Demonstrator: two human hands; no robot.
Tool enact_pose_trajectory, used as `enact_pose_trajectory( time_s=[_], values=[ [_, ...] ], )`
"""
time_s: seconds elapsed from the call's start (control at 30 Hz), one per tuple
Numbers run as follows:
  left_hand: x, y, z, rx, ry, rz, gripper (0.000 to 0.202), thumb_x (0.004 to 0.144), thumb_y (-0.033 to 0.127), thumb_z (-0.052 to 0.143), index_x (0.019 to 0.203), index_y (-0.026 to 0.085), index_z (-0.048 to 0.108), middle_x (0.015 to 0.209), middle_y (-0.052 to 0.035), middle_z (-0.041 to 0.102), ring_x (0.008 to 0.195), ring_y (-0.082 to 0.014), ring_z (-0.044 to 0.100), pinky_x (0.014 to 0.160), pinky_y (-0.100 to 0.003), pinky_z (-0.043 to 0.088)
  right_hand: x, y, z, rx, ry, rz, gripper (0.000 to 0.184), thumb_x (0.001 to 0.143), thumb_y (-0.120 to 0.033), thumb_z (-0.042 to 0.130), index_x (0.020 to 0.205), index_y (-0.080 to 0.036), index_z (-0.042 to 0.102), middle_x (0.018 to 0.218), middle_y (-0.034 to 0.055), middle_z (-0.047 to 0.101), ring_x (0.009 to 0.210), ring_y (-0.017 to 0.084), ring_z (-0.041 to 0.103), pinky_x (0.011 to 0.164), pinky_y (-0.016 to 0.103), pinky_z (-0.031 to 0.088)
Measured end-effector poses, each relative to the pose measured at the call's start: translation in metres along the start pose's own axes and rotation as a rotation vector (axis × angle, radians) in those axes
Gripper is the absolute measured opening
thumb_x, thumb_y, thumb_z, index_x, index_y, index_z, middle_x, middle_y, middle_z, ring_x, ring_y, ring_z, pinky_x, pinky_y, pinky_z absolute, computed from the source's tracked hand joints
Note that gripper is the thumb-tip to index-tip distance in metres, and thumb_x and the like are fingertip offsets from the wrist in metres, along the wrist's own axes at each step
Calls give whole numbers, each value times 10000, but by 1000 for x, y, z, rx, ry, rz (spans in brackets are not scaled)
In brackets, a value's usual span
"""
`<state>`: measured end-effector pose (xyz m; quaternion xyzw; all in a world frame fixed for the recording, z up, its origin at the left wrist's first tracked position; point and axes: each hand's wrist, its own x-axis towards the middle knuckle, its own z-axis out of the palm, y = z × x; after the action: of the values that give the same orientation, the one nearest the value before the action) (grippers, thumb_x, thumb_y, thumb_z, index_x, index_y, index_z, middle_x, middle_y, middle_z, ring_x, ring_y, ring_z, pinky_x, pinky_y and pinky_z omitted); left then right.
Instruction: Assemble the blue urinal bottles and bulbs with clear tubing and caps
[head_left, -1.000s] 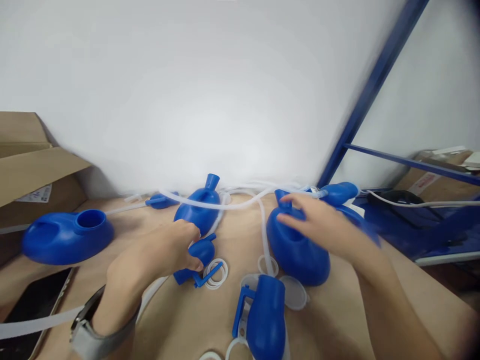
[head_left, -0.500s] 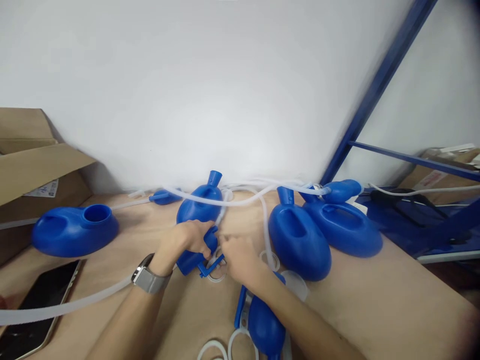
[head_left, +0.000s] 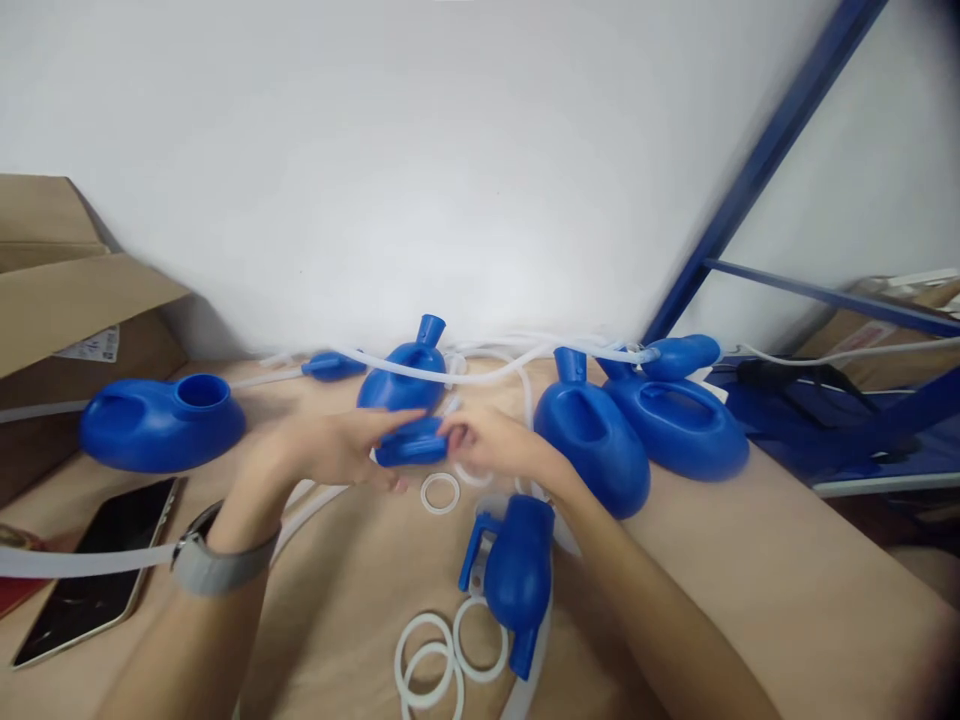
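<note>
Both hands hold one small blue plastic bulb (head_left: 411, 443) just above the table. My left hand (head_left: 330, 455), with a grey watch on its wrist, grips the bulb's left end. My right hand (head_left: 491, 445) pinches its right end. A white ring (head_left: 440, 493) lies on the wood right under the bulb. A second blue bulb with a clip (head_left: 514, 570) lies nearer to me, between my forearms. Behind the hands stands a blue pear-shaped vessel with a spout (head_left: 409, 378).
Two large blue vessels (head_left: 600, 440) (head_left: 675, 425) lie at the right, another (head_left: 161, 425) at the left. Clear tubes (head_left: 480, 375) run along the wall. White rings (head_left: 435, 660) lie near me. A phone (head_left: 101, 570) and a cardboard box (head_left: 67, 300) sit left; a blue rack (head_left: 780, 140) stands right.
My right hand left the big blue vessel and came to the small bulb. Both hands then lifted the bulb off the table, leaving a white ring beneath it.
</note>
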<state>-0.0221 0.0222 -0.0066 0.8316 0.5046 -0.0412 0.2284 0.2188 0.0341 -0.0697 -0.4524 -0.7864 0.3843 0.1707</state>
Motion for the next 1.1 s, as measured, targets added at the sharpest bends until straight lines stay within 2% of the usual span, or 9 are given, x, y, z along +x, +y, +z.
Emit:
enact_pose_trajectory(
  time_s=[0.07, 0.13, 0.27, 0.37, 0.6, 0.77, 0.83, 1.0, 1.1],
  values=[
    [9, 0, 10, -44, -108, 25, 848, 739, 515, 769, 1507, 235, 540, 1355, -108, 663, 1128, -294, 686, 954, -330, 541, 3, -4, 6, 242, -53, 11, 181, 794, -55, 662, 914, -160, 747, 772, 0, 734, 583, 121, 668, 588, 217, 546],
    [19, 0, 19, -65, -135, 72, 717, 717, 450, 801, 1371, 210, 632, 1350, -97, 619, 1062, -253, 698, 901, -294, 559, 7, -5, 15, 380, -89, 0, 135, 792, -79, 667, 866, -162, 742, 724, -9, 715, 556, 114, 651, 558, 208, 547],
    [34, -1, 33, 41, -67, 42, 618, 657, 237, 815, 1263, 193, 700, 1338, -106, 562, 945, -224, 696, 830, -305, 567, 12, 0, 19, 278, 35, -32, 212, 790, -44, 644, 913, -171, 760, 833, 23, 761, 673, 137, 697, 638, 232, 569],
    [41, -4, 37, 70, -12, 46, 589, 676, 224, 821, 1256, 237, 720, 1273, -90, 618, 998, -264, 692, 884, -341, 554, 9, 5, 4, 228, 108, -90, 238, 771, -34, 664, 938, -168, 769, 930, 52, 786, 894, 186, 737, 819, 289, 592],
    [31, -2, 18, 82, 79, 113, 170, 849, 279, 721, 1000, 204, 744, 1096, -85, 739, 1011, -280, 699, 892, -360, 543, -9, 12, -37, 416, 212, -167, 239, 779, -239, 809, 1010, -191, 772, 1090, 69, 792, 1040, 220, 739, 999, 391, 580],
    [-6, 5, -2, -139, 265, 394, 216, 1007, 271, 516, 1113, 232, 700, 1282, -64, 715, 1122, -218, 682, 912, -304, 558, -14, 8, -44, 624, 335, -182, 349, 715, -289, 902, 1031, -209, 777, 1162, 75, 803, 1119, 245, 752, 1046, 413, 581],
    [-14, 8, -6, -238, 330, 452, 188, 1030, 267, 505, 1074, 229, 683, 1279, -66, 726, 1150, -223, 689, 942, -311, 565, -15, 4, -43, 728, 383, -230, 412, 688, -306, 940, 1054, -218, 773, 1165, 69, 816, 1107, 243, 770, 1074, 424, 575],
    [-11, 10, -7, -557, 354, 481, 231, 1012, 425, 645, 955, 204, 687, 1291, -119, 751, 1214, -292, 707, 1042, -391, 578, -13, -7, -34, 877, 364, -263, 445, 688, -339, 971, 1072, -218, 782, 1125, 81, 837, 1069, 255, 795, 1065, 442, 588],
    [-7, 9, -8, -616, 480, 424, 247, 982, 446, 691, 942, 203, 707, 1312, -123, 751, 1248, -315, 695, 1089, -435, 565, -14, -12, -30, 942, 332, -267, 419, 685, -326, 978, 1046, -226, 789, 1139, 74, 836, 1091, 250, 790, 1076, 428, 583]
  ],
)
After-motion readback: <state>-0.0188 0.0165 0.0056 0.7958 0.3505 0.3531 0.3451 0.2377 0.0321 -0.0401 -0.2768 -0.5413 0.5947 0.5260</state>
